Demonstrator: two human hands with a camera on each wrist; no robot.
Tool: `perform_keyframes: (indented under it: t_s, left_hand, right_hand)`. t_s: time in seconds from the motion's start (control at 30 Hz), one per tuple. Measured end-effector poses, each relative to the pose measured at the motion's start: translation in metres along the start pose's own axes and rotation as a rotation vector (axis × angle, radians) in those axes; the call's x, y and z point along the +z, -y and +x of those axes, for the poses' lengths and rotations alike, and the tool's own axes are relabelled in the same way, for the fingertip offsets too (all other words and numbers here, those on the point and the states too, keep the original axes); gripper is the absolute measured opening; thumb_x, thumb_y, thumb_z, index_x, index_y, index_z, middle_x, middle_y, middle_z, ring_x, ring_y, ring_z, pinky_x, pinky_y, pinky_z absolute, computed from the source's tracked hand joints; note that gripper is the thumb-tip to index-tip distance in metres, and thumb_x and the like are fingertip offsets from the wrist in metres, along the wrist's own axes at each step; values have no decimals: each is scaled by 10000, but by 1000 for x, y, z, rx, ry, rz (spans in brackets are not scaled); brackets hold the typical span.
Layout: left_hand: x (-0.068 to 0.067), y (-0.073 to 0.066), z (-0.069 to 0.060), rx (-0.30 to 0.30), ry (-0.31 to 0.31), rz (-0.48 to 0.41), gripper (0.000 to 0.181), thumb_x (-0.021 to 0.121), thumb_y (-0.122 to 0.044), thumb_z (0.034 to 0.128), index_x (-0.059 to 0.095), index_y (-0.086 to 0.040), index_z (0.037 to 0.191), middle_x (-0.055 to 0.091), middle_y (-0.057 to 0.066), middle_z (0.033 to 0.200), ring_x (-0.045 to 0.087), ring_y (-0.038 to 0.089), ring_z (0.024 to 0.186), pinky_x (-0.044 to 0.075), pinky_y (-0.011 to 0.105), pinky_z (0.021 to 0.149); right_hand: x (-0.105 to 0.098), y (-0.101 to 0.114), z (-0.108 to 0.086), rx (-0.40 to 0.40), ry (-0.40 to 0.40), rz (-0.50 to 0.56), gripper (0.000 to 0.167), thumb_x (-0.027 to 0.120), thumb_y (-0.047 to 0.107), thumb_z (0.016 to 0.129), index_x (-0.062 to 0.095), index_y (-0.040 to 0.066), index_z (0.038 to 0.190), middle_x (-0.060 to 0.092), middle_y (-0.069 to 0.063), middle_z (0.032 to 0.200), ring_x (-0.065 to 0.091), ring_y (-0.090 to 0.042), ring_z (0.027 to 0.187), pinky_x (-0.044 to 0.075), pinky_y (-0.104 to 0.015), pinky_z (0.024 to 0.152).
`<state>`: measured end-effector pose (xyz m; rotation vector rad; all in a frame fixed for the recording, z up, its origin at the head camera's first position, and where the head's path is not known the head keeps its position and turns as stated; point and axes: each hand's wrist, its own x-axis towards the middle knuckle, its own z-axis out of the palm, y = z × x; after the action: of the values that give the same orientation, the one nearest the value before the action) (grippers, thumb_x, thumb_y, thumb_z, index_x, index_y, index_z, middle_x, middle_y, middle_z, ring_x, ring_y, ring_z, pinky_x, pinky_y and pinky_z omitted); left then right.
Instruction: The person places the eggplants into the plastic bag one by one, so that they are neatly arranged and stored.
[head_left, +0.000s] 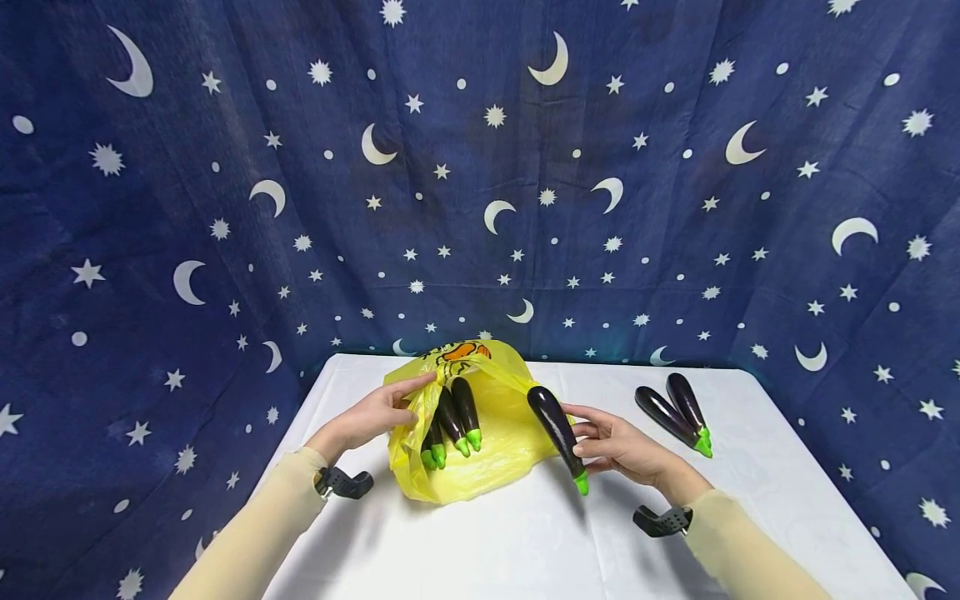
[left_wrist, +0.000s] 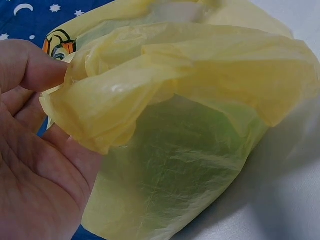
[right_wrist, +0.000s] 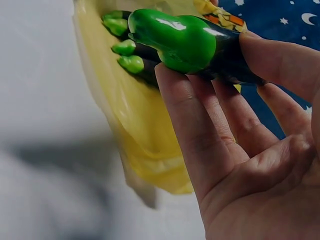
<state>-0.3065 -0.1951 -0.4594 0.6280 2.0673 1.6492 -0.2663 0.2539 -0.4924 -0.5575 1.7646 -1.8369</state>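
Note:
A yellow plastic bag [head_left: 502, 454] lies on its side with its mouth facing me. My left hand [head_left: 375, 417] pinches the left rim of the mouth, thumb on the plastic in the left wrist view. Several dark eggplants [head_left: 467, 408] with green stems lie inside at the left. My right hand [head_left: 622, 448] holds another eggplant [head_left: 555, 427] at the bag's right side, its green stem end [right_wrist: 185, 42] pointing down towards me. Thumb and fingertips grip its body. Part of the bag's far inside is hidden.
Two more eggplants [head_left: 663, 415] lie close together on the white table [head_left: 525, 550], to the right of my right hand. A dark blue cloth [head_left: 480, 167] with moons and stars hangs behind and at both sides. Each wrist wears a black band [head_left: 343, 482].

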Motion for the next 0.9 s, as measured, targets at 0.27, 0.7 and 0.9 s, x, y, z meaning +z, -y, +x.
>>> perform_keyframes:
  t_s: [0.27, 0.7, 0.9]
  left_hand:
    - [1, -2, 1, -7, -9, 13, 792, 589, 66, 897, 346, -169, 1613, 379, 119, 1599, 606, 219, 1107, 560, 323, 879]
    - [2, -2, 2, -7, -20, 13, 795, 589, 64, 890, 344, -160, 1612, 335, 99, 1629, 603, 215, 1093, 561, 316, 864]
    - [2, -2, 3, -4, -20, 12, 798, 591, 66, 892, 343, -169, 1614, 370, 111, 1607, 606, 218, 1100, 561, 316, 868]
  right_hand:
    - [17, -9, 19, 46, 2, 8, 758, 667, 49, 964, 276, 65, 1612, 609, -157, 1341, 687, -241, 1038, 594, -428, 814]
    - [47, -22, 60, 98, 14, 29, 769, 714, 97, 937, 332, 120, 1604, 640, -158, 1295, 702, -262, 997, 593, -422, 808]
    - [55, -27, 79, 97, -6, 52, 752, 711, 92, 943, 349, 136, 1600, 637, -160, 1301, 690, -260, 1021, 598, -388, 780]
